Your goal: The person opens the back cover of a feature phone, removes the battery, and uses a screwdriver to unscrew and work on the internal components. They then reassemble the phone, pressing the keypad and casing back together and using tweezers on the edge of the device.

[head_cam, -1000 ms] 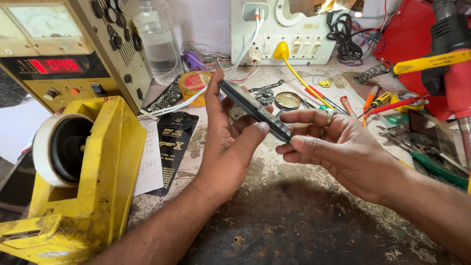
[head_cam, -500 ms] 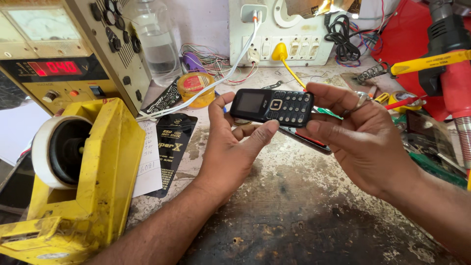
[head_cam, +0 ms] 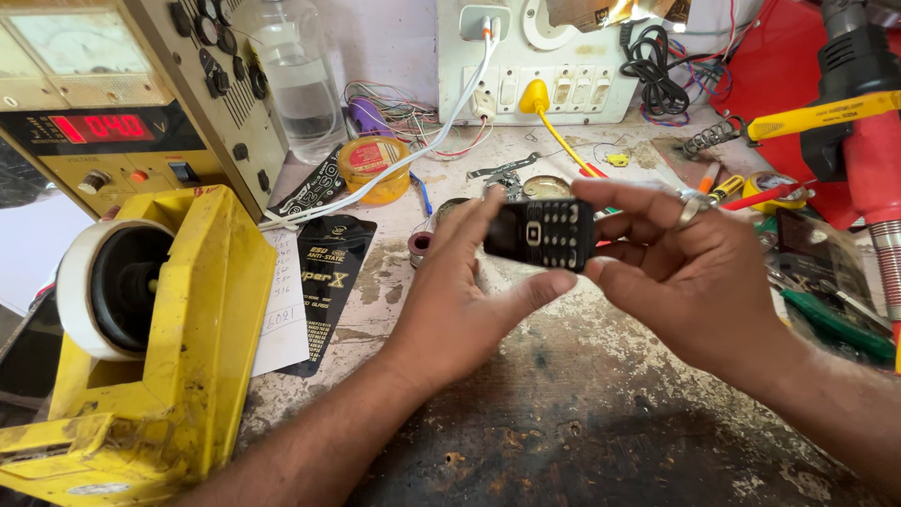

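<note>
So there's a small black keypad phone (head_cam: 540,232) held up in mid-air over the middle of the workbench (head_cam: 582,413), keypad side toward the camera, lying sideways with its dark screen end to the left and the buttons to the right. Both hands are on it. The left hand (head_cam: 465,300) comes up from below, fingers stretched up behind the screen end and the thumb reaching across under the bottom edge, so it's closed lightly around the phone. The right hand (head_cam: 690,272) pinches the keypad end, fingers curled over the top edge and thumb tucked below, with a ring on one finger. The bench under them is worn, stained and dark. Just left of the left hand a black anti-static packet (head_cam: 330,272) lies flat, touching a white paper slip (head_cam: 282,310) with handwriting. Further left sits a big yellow tape dispenser (head_cam: 178,338) with a white roll (head_cam: 89,286) on it, and behind that a beige bench power supply (head_cam: 113,94) with a red digit display. At the back there's a clear plastic bottle (head_cam: 296,75), a small round yellow tub (head_cam: 375,167) and a white switchboard (head_cam: 535,70) with a white cable (head_cam: 441,122) and a yellow plug (head_cam: 535,96) in it. Off to the right, well apart from the hands, a red hot-air gun (head_cam: 868,141) hangs, with small tools (head_cam: 826,310) scattered below it.
</note>
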Available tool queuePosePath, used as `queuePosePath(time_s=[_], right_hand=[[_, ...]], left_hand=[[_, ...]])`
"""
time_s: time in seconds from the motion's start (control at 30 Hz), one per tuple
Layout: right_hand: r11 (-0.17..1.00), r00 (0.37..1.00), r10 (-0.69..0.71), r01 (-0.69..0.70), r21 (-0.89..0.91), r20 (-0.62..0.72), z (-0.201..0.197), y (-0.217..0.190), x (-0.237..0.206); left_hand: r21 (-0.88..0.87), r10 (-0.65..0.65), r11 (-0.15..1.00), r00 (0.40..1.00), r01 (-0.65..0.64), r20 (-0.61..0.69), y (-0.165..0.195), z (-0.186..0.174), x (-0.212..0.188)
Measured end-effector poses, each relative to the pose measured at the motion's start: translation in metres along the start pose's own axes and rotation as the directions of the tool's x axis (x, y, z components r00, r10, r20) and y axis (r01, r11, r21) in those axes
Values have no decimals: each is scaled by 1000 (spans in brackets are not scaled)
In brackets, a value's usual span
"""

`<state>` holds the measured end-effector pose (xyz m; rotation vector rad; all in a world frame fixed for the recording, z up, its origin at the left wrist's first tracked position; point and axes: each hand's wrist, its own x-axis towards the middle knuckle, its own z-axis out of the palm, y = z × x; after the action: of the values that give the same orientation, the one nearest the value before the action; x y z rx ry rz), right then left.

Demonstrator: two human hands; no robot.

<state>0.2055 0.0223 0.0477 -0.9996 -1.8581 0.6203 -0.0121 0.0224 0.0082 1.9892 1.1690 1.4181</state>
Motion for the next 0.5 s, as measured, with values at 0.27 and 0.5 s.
queuePosePath(time_s=[0.27,0.5], right_hand=[[996,995,-75,78,-47,70,-2,4,-3],[986,998,-29,37,-162,51,2,-2,-7]], left_hand=[[81,303,950,953,-303,14,14,-6,-9],[120,343,933,939,-341,4,19,-7,-13]])
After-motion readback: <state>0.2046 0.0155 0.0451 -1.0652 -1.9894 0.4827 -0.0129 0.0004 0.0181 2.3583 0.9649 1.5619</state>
